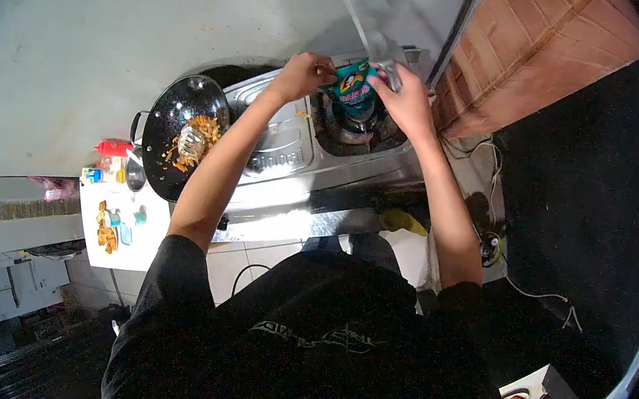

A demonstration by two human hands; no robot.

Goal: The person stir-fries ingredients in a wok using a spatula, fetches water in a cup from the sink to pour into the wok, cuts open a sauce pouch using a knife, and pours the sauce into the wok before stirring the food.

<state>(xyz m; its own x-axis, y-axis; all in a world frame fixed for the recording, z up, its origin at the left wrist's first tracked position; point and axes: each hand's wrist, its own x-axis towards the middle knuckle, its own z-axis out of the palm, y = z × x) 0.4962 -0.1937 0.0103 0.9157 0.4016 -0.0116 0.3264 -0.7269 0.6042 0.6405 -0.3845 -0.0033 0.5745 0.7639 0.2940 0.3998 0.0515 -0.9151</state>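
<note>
A black T-shirt (323,300) fronts the left hand (301,78) and right hand (406,105), nearly closed, pinching a green Bango pouch (354,100) over the stove's (282,143) brick-side end, work seemingly calling for steady fingers.

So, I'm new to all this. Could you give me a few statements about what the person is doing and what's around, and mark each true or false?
1. Both the left hand and the right hand are at a green pouch. True.
2. The black pan holds only clear water. False: chopped food is in it.
3. A slotted utensil rests in the pan. True.
4. The left hand is gripping a red bottle. False: the bottle lies beyond the pan, away from both hands.
5. The person wears a bright yellow shirt. False: the shirt is dark.
</note>
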